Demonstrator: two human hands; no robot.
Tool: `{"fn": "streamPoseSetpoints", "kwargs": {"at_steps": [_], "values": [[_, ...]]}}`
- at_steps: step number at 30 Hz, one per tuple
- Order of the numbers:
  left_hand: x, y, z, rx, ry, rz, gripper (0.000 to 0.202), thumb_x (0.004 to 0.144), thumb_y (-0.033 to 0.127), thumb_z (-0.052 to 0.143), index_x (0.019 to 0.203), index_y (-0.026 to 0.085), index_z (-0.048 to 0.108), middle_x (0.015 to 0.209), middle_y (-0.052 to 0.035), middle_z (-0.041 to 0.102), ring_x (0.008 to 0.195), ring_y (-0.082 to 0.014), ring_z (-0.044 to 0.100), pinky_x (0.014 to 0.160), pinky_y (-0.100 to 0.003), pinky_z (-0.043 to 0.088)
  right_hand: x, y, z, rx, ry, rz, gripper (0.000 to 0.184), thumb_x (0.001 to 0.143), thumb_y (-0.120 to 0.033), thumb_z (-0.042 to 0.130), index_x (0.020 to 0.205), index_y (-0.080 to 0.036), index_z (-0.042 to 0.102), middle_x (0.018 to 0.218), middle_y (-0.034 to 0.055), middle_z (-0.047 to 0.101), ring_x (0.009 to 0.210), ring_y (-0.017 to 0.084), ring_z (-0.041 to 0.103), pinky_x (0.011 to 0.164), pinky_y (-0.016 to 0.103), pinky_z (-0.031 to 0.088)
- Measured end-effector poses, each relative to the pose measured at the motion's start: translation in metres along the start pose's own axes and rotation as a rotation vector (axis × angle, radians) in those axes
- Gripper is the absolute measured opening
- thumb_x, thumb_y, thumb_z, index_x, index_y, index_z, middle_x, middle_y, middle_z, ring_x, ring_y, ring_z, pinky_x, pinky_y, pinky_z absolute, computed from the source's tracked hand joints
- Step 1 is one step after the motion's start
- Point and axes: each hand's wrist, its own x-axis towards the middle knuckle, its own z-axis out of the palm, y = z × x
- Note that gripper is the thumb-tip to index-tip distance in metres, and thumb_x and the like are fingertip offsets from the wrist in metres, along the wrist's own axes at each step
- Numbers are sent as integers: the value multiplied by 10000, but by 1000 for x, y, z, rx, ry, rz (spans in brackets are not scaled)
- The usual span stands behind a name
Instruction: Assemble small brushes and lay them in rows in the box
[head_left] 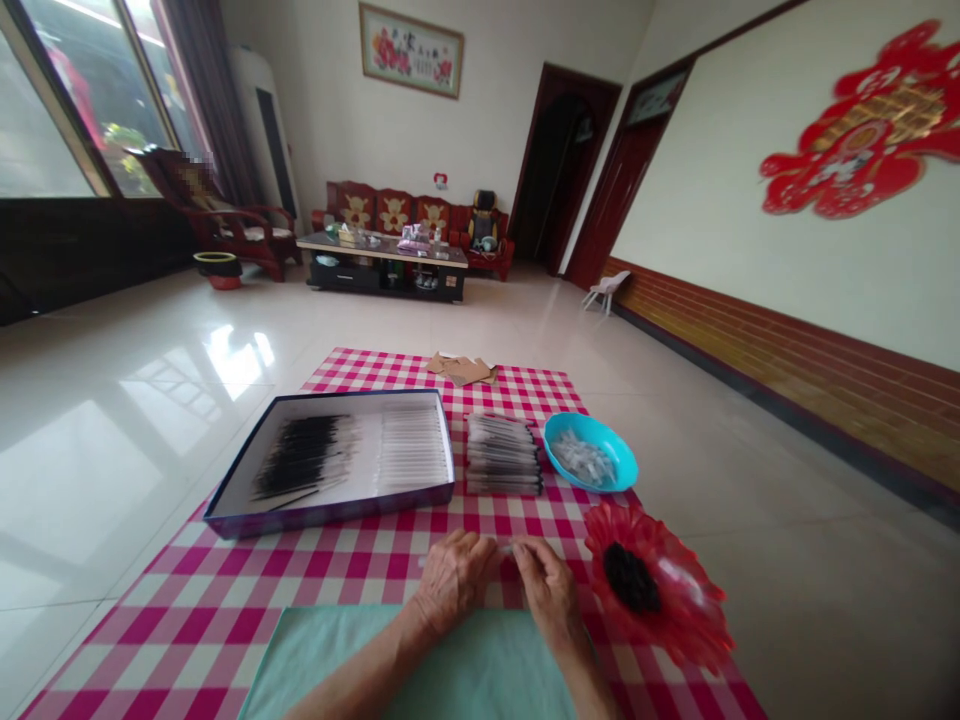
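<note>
Above the front of the table, my left hand (457, 572) is closed around a thin, pale, see-through pen barrel. Part of the barrel (505, 548) shows between my hands, and a faint end sticks out left of my left hand. My right hand (547, 588) pinches the barrel's right end with thumb and fingertips; any small part there is hidden. Beyond my hands lies a stack of clear pens with dark ends (504, 455). Left of it, a shallow box (330, 515) holds thin black-and-clear refills (304, 455) and a row of clear barrels (411, 445).
A blue bowl (628, 468) of small clear caps (583, 460) stands at right. Nearer is a red flower-shaped dish (694, 610) with small black pieces (631, 578). Cardboard scraps (466, 370) lie at the checked cloth's far edge. A green cloth (330, 660) lies under my forearms.
</note>
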Motion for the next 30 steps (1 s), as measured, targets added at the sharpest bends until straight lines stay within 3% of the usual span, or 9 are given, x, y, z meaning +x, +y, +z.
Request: {"fn": "streamPoseSetpoints", "kwargs": {"at_steps": [6, 13, 17, 21, 25, 30], "values": [[0, 0, -1, -14, 14, 14, 244, 944, 293, 369, 778, 223, 533, 671, 6, 575, 637, -147, 509, 585, -263, 328, -2, -8, -4, 61, -53, -47, 224, 832, -343, 549, 957, -210, 679, 1006, 86, 693, 956, 239, 632, 834, 343, 514], [-1, 1, 1, 0, 23, 19, 259, 944, 291, 372, 744, 220, 520, 662, 8, 571, 621, -142, 506, 578, -264, 317, -5, -9, -4, 172, -107, 2, 364, 805, -337, 577, 1140, -195, 585, 1101, 104, 657, 963, 238, 632, 815, 338, 526], [-1, 1, 1, 17, 27, 22, 261, 941, 287, 373, 735, 220, 519, 655, 7, 566, 618, -146, 504, 568, -267, 312, -2, -9, -2, 65, -24, 29, 281, 837, -399, 535, 959, -176, 655, 942, 96, 701, 864, 232, 653, 753, 306, 529], [0, 1, -1, 9, 29, 24, 252, 935, 271, 385, 732, 218, 524, 651, 7, 567, 612, -143, 506, 559, -263, 311, -1, -8, -1, -22, 4, -41, 258, 839, -397, 534, 856, -187, 682, 865, 87, 706, 820, 232, 649, 749, 312, 525], [0, 1, -2, -11, 30, 25, 249, 936, 267, 385, 741, 218, 530, 657, 8, 573, 616, -137, 515, 558, -260, 318, -3, -7, -3, 16, -25, -92, 222, 838, -343, 543, 948, -203, 675, 979, 90, 691, 941, 243, 629, 830, 343, 510], [0, 0, 1, -5, 27, 22, 266, 942, 284, 373, 733, 218, 525, 655, 7, 571, 618, -135, 515, 566, -263, 327, -5, -5, -4, 113, -86, -30, 320, 826, -325, 562, 1119, -204, 599, 1095, 100, 656, 975, 237, 626, 827, 339, 521]]}}
